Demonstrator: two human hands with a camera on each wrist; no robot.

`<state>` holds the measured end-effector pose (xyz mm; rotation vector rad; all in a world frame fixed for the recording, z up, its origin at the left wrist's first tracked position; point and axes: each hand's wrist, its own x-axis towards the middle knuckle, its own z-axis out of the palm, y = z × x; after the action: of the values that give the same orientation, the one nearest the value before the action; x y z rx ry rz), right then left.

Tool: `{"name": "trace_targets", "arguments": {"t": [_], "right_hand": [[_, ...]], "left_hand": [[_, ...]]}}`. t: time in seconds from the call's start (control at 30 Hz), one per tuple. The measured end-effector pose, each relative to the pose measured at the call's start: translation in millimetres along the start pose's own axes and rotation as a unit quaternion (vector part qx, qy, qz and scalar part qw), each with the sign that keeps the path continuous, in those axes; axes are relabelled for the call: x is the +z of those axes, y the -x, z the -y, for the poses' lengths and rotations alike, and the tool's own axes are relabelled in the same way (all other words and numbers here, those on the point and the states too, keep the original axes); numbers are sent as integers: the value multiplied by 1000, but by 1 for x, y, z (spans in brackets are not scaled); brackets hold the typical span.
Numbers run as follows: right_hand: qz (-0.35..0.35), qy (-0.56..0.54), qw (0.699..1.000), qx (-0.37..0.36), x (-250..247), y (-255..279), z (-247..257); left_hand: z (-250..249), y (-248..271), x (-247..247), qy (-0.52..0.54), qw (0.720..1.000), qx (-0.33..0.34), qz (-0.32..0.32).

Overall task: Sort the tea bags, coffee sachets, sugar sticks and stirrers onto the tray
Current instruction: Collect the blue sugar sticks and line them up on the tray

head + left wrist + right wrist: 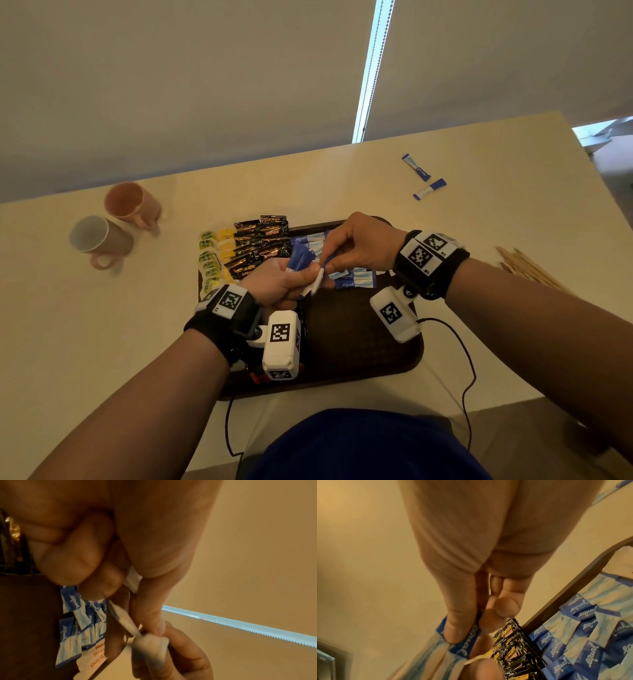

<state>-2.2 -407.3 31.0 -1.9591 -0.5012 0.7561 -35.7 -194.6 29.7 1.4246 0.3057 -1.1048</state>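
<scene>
Over the brown tray (349,335), my left hand (294,279) grips a bundle of blue-and-white sugar sticks (301,257). My right hand (329,263) pinches the end of one stick in that bundle, thumb pressed on its blue end (464,647). The left wrist view shows the pinched stick (126,620) running between both hands. On the tray lie green and yellow tea bags (212,257) at the left, black coffee sachets (263,246) beside them, then rows of sugar sticks (352,277). Two more sugar sticks (424,178) lie on the table at the far right. Wooden stirrers (527,267) sit at the right edge.
Two mugs (113,226) stand on the pale table to the left of the tray. Wrist camera cables (466,370) trail off the tray's near side toward my body. The near half of the tray holds nothing but the wrist cameras above it.
</scene>
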Motion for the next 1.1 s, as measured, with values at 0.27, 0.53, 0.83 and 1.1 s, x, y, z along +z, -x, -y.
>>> {"name": "trace_targets", "arguments": {"t": [0.27,0.53,0.83,1.1], "right_hand": [[42,106,990,82,3,-6,4],[-93,-87,987,102,8,-7,2],[-164,-250,948,108,32,-9,-4],[-165,-243,953,82,38,-14,7]], "left_hand": [[-8,0,9,-221,964,66,-130],[-6,-2,9,-94,974,87,-184],[-14,-1,1,79,983,44,-157],[-13,-9,4,144,982,48,-113]]}}
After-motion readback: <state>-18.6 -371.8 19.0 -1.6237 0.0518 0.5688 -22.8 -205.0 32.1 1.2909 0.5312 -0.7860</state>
